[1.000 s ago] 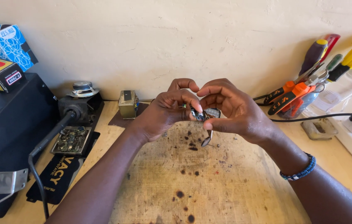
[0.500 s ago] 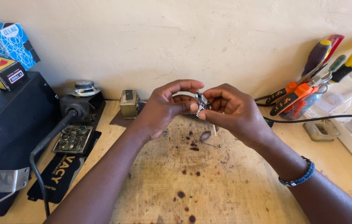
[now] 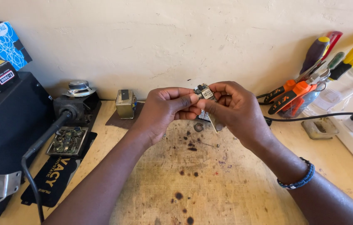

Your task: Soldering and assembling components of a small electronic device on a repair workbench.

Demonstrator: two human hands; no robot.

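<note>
Left hand (image 3: 164, 110) grip pinched, right hand (image 3: 236, 110) grip pinched, both clamped on small circuit board (image 3: 204, 92); likely by edges.

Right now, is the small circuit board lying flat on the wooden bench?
No, the small circuit board is held up above the wooden bench, pinched between the fingertips of the left hand and the right hand.

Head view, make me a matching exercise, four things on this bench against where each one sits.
Things:
1. circuit board
2. pliers
3. speaker
4. blue box

Places:
A. far left, top of the stack
B. pinched between left hand and right hand
C. right, leaning at the wall
D. left of the hands, on the black unit

Pairs: 1-B, 2-C, 3-D, 4-A
</note>
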